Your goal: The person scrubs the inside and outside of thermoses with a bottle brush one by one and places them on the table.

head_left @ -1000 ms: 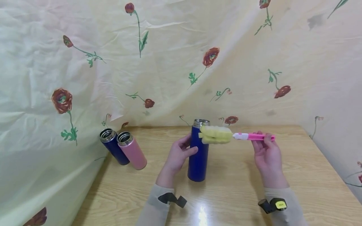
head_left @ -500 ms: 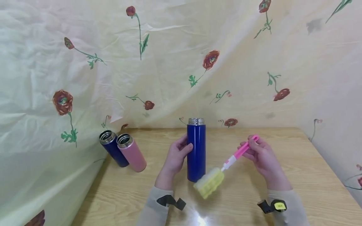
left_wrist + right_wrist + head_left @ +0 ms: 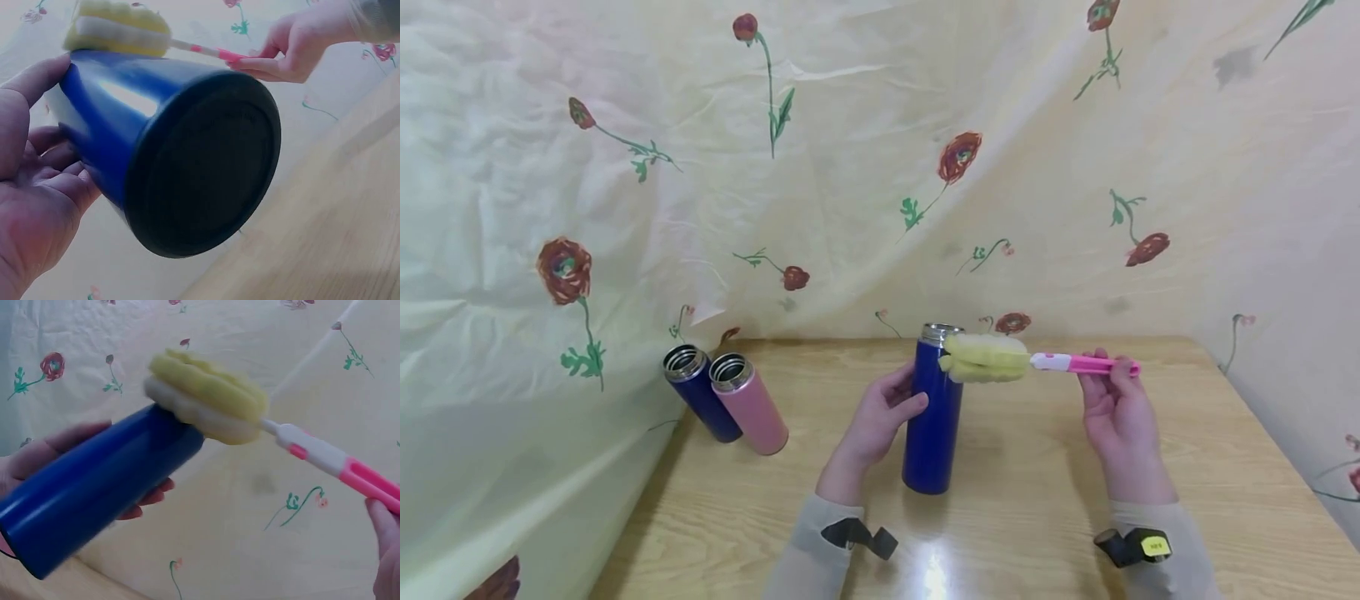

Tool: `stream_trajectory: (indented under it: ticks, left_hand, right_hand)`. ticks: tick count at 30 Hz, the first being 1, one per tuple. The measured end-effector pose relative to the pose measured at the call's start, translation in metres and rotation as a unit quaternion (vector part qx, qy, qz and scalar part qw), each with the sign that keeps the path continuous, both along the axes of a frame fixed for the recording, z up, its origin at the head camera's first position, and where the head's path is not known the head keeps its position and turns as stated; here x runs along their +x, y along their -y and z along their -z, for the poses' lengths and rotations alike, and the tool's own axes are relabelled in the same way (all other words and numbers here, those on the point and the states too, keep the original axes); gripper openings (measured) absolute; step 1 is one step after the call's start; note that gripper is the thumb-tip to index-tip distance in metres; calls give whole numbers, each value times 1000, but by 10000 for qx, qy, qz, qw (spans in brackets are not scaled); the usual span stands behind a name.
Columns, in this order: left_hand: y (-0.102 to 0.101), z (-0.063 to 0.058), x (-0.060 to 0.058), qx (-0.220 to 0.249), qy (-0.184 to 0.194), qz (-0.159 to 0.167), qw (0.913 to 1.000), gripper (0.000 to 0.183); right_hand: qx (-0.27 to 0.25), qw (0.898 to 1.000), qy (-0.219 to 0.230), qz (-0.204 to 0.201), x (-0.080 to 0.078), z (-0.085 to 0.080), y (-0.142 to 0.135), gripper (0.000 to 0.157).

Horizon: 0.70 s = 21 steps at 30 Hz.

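My left hand (image 3: 876, 421) grips a tall blue bottle (image 3: 934, 425) with a bare steel mouth, held slightly tilted above the table. Its dark round base (image 3: 206, 169) faces the left wrist camera. In my right hand (image 3: 1120, 412) is a sponge bottle brush, its pink and white handle (image 3: 1078, 363) pinched between thumb and fingers. The yellow and white sponge head (image 3: 209, 400) lies across the upper side of the bottle, just below the mouth, and looks to be touching it. The right wrist view shows only part of the right hand at its edge.
A shorter dark blue bottle (image 3: 703, 396) and a pink bottle (image 3: 752, 408), both uncapped, stand close together on the left of the wooden table (image 3: 1037, 517). A flower-printed cloth (image 3: 850, 167) hangs behind and along the sides.
The brush head has gone from the bottle's lower end up to near its mouth, where it also was a second ago. The bottle now leans slightly and has shifted a little right.
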State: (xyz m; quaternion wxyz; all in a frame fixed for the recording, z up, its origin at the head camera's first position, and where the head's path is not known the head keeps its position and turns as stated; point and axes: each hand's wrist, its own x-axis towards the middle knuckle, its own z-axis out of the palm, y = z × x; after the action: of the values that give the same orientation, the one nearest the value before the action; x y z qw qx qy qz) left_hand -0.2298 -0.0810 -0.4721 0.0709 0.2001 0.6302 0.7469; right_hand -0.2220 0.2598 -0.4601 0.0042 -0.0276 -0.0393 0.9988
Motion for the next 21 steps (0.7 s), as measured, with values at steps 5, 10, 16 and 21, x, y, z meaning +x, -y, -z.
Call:
stream_trajectory:
  ticks: [5, 10, 16, 21]
  left_hand:
    - [-5, 1, 3, 95, 208, -145, 9996, 74]
    - [-11, 3, 2, 360, 338, -564, 9972, 76]
    - [-10, 3, 0, 442, 118, -702, 9965, 71]
    - [-7, 5, -1, 220, 39, -1015, 9946, 74]
  right_hand:
    - [-19, 9988, 375, 311, 2, -5, 6, 6]
    - [266, 9971, 470, 539, 1, -6, 11, 11]
    - [341, 9966, 401, 636, 1, -6, 11, 9]
    - [326, 9960, 481, 684, 1, -5, 11, 9]
